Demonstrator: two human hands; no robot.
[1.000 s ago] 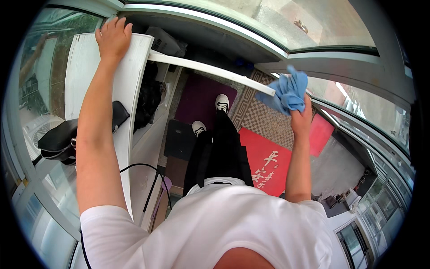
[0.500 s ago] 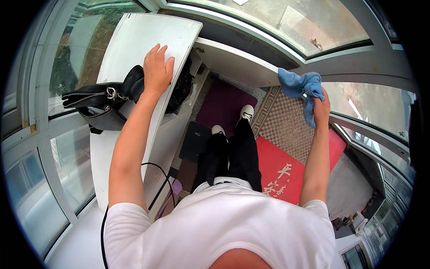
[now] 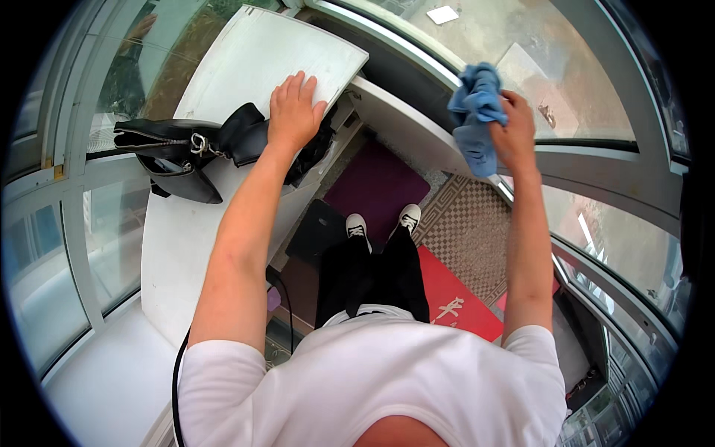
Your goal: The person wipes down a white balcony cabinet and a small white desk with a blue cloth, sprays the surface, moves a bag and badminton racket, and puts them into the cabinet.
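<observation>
My right hand [image 3: 515,134] grips a crumpled blue cloth [image 3: 475,100] at the far right, by the window frame. Most of the cloth bunches out to the left of my fingers, and part of it hangs down. Over the white cabinet top [image 3: 275,52], near its right edge, my left hand [image 3: 296,115] is open with its fingers stretched out; whether the palm touches the surface I cannot tell. Just left of that hand lies a black handbag [image 3: 167,141] with a zipper and a metal clasp, its strap reaching up to my wrist.
A white panel [image 3: 410,123] runs from the cabinet toward the window. On the floor are a purple mat [image 3: 380,179], a patterned mat [image 3: 473,231] and a red mat [image 3: 454,298]. Glass windows in grey frames [image 3: 596,175] surround me. A black cable [image 3: 289,305] hangs beside the cabinet.
My right hand has raised the blue cloth and moved it left and away from me, bunching it more. My left hand sits further right in view, and my feet have come nearly level.
</observation>
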